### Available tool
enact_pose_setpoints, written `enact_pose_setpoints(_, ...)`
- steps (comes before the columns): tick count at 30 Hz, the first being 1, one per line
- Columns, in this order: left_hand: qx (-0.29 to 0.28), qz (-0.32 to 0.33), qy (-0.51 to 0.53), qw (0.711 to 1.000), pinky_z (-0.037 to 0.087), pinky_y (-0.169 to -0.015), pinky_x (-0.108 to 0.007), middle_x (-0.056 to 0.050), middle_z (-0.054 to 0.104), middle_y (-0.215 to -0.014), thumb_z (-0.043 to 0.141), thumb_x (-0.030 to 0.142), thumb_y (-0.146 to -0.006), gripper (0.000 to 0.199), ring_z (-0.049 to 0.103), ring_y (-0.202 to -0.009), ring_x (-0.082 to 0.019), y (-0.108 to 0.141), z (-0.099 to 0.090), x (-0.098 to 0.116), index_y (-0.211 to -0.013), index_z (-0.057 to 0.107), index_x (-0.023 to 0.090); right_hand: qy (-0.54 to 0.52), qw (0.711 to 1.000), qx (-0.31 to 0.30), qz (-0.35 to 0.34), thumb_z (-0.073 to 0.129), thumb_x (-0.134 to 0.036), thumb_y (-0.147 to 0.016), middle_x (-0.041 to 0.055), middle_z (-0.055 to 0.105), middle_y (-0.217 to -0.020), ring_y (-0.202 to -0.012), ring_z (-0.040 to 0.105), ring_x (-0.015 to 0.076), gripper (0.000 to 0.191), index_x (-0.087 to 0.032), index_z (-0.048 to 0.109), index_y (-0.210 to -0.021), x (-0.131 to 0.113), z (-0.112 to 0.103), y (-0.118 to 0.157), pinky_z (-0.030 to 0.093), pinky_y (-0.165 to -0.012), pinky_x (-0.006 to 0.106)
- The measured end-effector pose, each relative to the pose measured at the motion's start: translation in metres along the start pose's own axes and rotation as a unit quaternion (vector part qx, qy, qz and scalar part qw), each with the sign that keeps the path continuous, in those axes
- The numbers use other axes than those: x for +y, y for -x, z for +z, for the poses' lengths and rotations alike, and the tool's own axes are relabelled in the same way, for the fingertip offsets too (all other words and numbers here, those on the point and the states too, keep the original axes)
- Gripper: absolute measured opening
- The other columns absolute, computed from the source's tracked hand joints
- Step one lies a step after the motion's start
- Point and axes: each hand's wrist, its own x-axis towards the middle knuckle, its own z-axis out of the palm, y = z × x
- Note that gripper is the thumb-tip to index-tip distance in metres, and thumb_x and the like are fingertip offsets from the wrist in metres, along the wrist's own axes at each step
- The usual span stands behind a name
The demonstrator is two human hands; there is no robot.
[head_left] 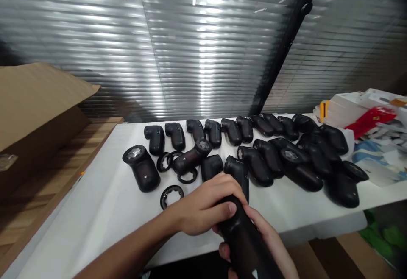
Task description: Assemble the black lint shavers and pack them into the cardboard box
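Close to me, I hold a black handheld device point(248, 245) with an angled head and a small white triangle on its body. My left hand point(208, 207) wraps over the head end, thumb pressed on top. From beneath and the right side, my right hand point(267, 232) grips the body. The device's head face is hidden under my left fingers. Just beyond my hands lie similar devices, one dark device point(237, 171) nearest. Left of my left hand is a loose black ring point(171, 196) with a notched inner edge.
Several more devices stand in rows, including one upright device point(144, 171) at left and a cluster point(302, 173) at right. They rest on a white table point(85, 211). Cardboard boxes point(41, 101) flank it left and below right. Blinds point(159, 46) rise behind; packaging point(369, 113) lies far right.
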Motion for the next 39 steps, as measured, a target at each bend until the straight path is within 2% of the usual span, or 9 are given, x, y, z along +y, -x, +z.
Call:
enact_pose_setpoints(4, 0.036, -0.028, 0.046, 0.998, 0.044, -0.095, -0.038, -0.011, 0.063, -0.098, 0.032, 0.038, -0.104, 0.044, 0.056, -0.096, -0.023, -0.004, 0.003, -0.001, -0.095, 0.067, 0.013, -0.004, 0.999, -0.024, 0.027, 0.030, -0.065, -0.093, 0.0120, 0.067, -0.061, -0.041, 0.063, 0.0185, 0.071, -0.005, 0.068, -0.097, -0.004, 0.000, 0.000, 0.048, -0.041, 0.025)
enact_pose_setpoints(7, 0.049, -0.034, 0.043, 0.997, 0.046, -0.090, -0.036, -0.010, 0.063, -0.094, 0.035, 0.035, -0.103, 0.040, 0.056, -0.093, -0.022, -0.004, 0.006, -0.004, -0.095, 0.069, 0.013, -0.028, 0.998, 0.007, 0.059, 0.028, -0.064, -0.094, 0.0091, 0.064, -0.058, -0.039, 0.062, 0.0190, 0.071, -0.005, 0.066, -0.100, -0.008, 0.008, 0.003, 0.046, -0.037, 0.025)
enact_pose_setpoints(10, 0.060, -0.038, 0.023, 0.997, 0.046, -0.086, -0.033, -0.008, 0.061, -0.090, 0.036, 0.031, -0.103, 0.038, 0.055, -0.089, -0.021, -0.003, 0.008, -0.005, -0.095, 0.069, 0.014, -0.046, 0.998, 0.023, 0.047, 0.035, -0.063, -0.094, 0.0078, 0.063, -0.058, -0.043, 0.063, 0.0180, 0.068, -0.003, 0.065, -0.105, -0.011, 0.011, 0.003, 0.048, -0.039, 0.024)
enact_pose_setpoints(15, 0.090, -0.050, -0.009, 0.995, 0.044, -0.084, -0.030, -0.006, 0.058, -0.089, 0.036, 0.025, -0.102, 0.035, 0.054, -0.087, -0.018, -0.003, 0.010, -0.002, -0.093, 0.067, 0.012, -0.037, 0.993, -0.050, 0.103, 0.028, -0.069, -0.093, 0.0089, 0.067, -0.066, -0.048, 0.069, 0.0239, 0.072, -0.008, 0.066, -0.099, -0.015, -0.001, 0.002, 0.051, -0.042, 0.027)
enact_pose_setpoints(18, 0.091, -0.045, -0.012, 0.995, 0.043, -0.083, -0.030, -0.006, 0.058, -0.088, 0.036, 0.023, -0.102, 0.034, 0.054, -0.086, -0.018, -0.003, 0.011, 0.000, -0.092, 0.066, 0.012, -0.057, 0.989, -0.079, 0.112, 0.028, -0.070, -0.093, 0.0086, 0.068, -0.070, -0.054, 0.072, 0.0256, 0.072, -0.009, 0.066, -0.099, -0.016, -0.003, 0.006, 0.053, -0.044, 0.029)
enact_pose_setpoints(20, 0.097, -0.050, -0.022, 0.994, 0.043, -0.084, -0.030, -0.006, 0.058, -0.088, 0.035, 0.024, -0.102, 0.034, 0.053, -0.087, -0.018, -0.003, 0.011, 0.001, -0.092, 0.065, 0.012, -0.054, 0.991, -0.064, 0.103, 0.025, -0.069, -0.094, 0.0085, 0.067, -0.067, -0.051, 0.070, 0.0243, 0.074, -0.008, 0.066, -0.095, -0.016, 0.003, 0.008, 0.052, -0.042, 0.028)
enact_pose_setpoints(23, 0.094, -0.054, -0.047, 0.993, 0.043, -0.084, -0.031, -0.007, 0.057, -0.088, 0.033, 0.026, -0.102, 0.037, 0.053, -0.087, -0.019, -0.004, 0.010, 0.002, -0.091, 0.065, 0.013, -0.035, 0.997, 0.003, 0.075, 0.022, -0.064, -0.096, 0.0078, 0.064, -0.059, -0.041, 0.065, 0.0213, 0.071, -0.008, 0.065, -0.086, -0.014, 0.017, 0.011, 0.046, -0.035, 0.024)
enact_pose_setpoints(26, 0.086, -0.040, -0.052, 0.994, 0.044, -0.083, -0.032, -0.007, 0.058, -0.087, 0.032, 0.027, -0.103, 0.038, 0.053, -0.087, -0.020, -0.005, 0.009, 0.000, -0.091, 0.066, 0.013, -0.021, 0.997, 0.049, 0.057, 0.026, -0.061, -0.096, 0.0077, 0.063, -0.056, -0.037, 0.063, 0.0211, 0.067, -0.008, 0.066, -0.086, -0.012, 0.027, 0.012, 0.042, -0.031, 0.023)
enact_pose_setpoints(39, 0.112, 0.020, -0.012, 0.993, 0.047, -0.080, -0.031, -0.008, 0.064, -0.084, 0.039, 0.029, -0.100, 0.035, 0.057, -0.083, -0.020, -0.006, 0.013, -0.008, -0.088, 0.067, 0.013, -0.010, 0.998, 0.037, 0.055, 0.017, -0.059, -0.096, 0.0077, 0.062, -0.054, -0.035, 0.062, 0.0209, 0.072, -0.009, 0.067, -0.080, -0.011, 0.029, 0.016, 0.042, -0.031, 0.023)
